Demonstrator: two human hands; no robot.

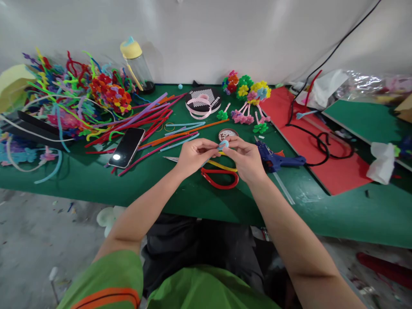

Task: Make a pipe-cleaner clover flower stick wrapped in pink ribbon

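Between my fingertips is a light blue pipe cleaner (223, 145), bent into a small loop. My left hand (196, 155) pinches it from the left, and my right hand (242, 155) grips it from the right. Under my hands lie scissors with red handles (219, 184), their blade tip showing to the left. A yellow pipe cleaner (222, 165) lies just above the handles. Right behind my fingers sits a small round dish of white beads (228, 132). Close to my right hand rests a blue glue gun (280, 160).
Loose pipe cleaners (154, 124) and a phone (127, 148) lie to the left, before a colourful heap (64, 94). A bottle (138, 64) stands behind. Pipe-cleaner flowers (254, 94) lie at the back. A black cord (291, 112) crosses the red board (334, 171) at right.
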